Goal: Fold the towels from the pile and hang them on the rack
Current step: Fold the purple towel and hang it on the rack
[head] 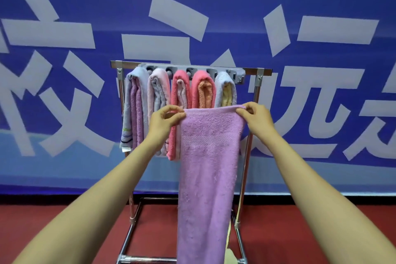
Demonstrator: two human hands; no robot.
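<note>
One towel (210, 156) (left hand (166, 119), right hand (256, 117) pinching), five bundles (202, 92) hanging

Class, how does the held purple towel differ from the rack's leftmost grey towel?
The purple towel is pinched by the left hand and right hand; the grey towel drapes over the rack. The purple towel hangs longer, the grey towel shorter, doubled. Both hang vertically.

The left forearm (107, 188) and right forearm (300, 178) are bare from the near frame edge to the wrists, smooth and slender. The left hand (165, 120) and right hand (257, 118) are bare as well.
</note>
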